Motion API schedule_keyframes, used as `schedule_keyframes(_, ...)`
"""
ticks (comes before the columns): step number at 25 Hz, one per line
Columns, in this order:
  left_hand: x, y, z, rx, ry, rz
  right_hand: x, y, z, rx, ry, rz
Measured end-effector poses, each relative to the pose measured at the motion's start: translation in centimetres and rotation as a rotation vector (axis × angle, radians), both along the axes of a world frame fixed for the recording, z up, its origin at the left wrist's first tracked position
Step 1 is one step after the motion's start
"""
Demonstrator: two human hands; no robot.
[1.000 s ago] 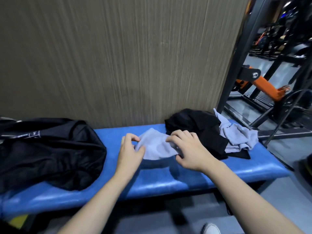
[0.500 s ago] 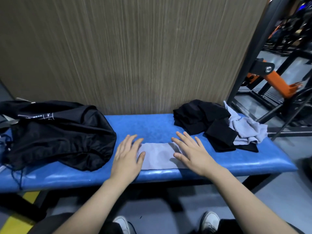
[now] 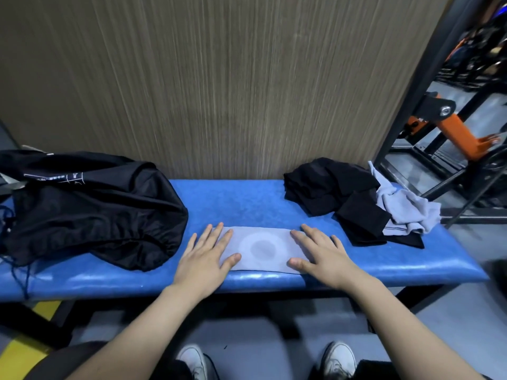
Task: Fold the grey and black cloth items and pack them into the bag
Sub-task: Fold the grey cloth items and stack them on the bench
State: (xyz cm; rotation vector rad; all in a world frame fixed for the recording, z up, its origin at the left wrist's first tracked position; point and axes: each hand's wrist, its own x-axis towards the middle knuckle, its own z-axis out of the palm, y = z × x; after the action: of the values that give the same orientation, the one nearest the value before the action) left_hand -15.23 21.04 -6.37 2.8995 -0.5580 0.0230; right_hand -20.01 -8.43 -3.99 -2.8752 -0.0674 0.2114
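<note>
A: Where does it stand?

B: A grey cloth (image 3: pixel 260 249) lies flat in the lower middle of the frame, along the front edge of the blue bench (image 3: pixel 247 198). The left hand (image 3: pixel 205 256) presses its left end and the right hand (image 3: pixel 321 253) presses its right end. Both have straight, spread fingers, palms down, gripping nothing.

A: And the rest of the things?

B: A black cloth (image 3: pixel 334 193) sits in a loose heap at the right of the frame, with another grey cloth (image 3: pixel 408 209) bunched against its right side, near the bench's right end. The black bag (image 3: pixel 90 209) slumps at the left, just beside the left hand.

A: What could go wrong?

B: The flat cloth's front edge runs right along the bench's lip. If one hand lifts while the other drags, I'd expect the cloth to slide off toward the shoes (image 3: pixel 192 360) below. The bench looks slick, so a fold could creep open once the pressure goes.

A: The bag?

B: I can't tell where its opening is; the gathered part faces the lower middle. Pushing a folded piece in one-handed could undo the fold.

A: And the heap?

B: The two pieces overlap, so pulling one may drag the other off the right end.
</note>
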Motion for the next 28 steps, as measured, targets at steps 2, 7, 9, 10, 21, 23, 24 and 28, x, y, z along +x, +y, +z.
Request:
schedule_keyframes(2,-0.3,-0.7,0.8,-0.032,-0.029,-0.037,-0.3,-1.0,1.0,-0.005,-0.051,-0.097)
schedule_keyframes(7,-1.9,-3.9,2.0,-0.088,-0.024,-0.275,-0.9,-2.1,1.7,0.056,-0.08,-0.193)
schedule_keyframes(9,-2.2,-4.8,1.5,-0.046,-0.004,-0.281,-1.0,-2.0,1.4,0.067,-0.082,-0.138)
schedule_keyframes(10,-2.1,-5.0,1.2,-0.031,0.008,-0.259,-1.0,-2.1,1.3,0.081,-0.085,-0.102)
schedule_keyframes(21,-0.5,-3.3,1.0,-0.001,0.099,-0.003,-0.9,-2.7,1.4,0.035,-0.055,0.068)
schedule_keyframes(23,-0.5,-3.5,1.2,-0.018,0.112,0.005,-0.9,-2.5,1.3,0.062,-0.097,0.057)
schedule_keyframes(24,-0.5,-3.5,1.3,-0.028,0.114,0.008,-0.9,-2.5,1.3,0.083,-0.107,0.048)
schedule_keyframes(28,-0.4,-3.4,1.4,-0.061,0.105,0.013,-0.9,-2.7,1.2,0.125,-0.118,0.014)
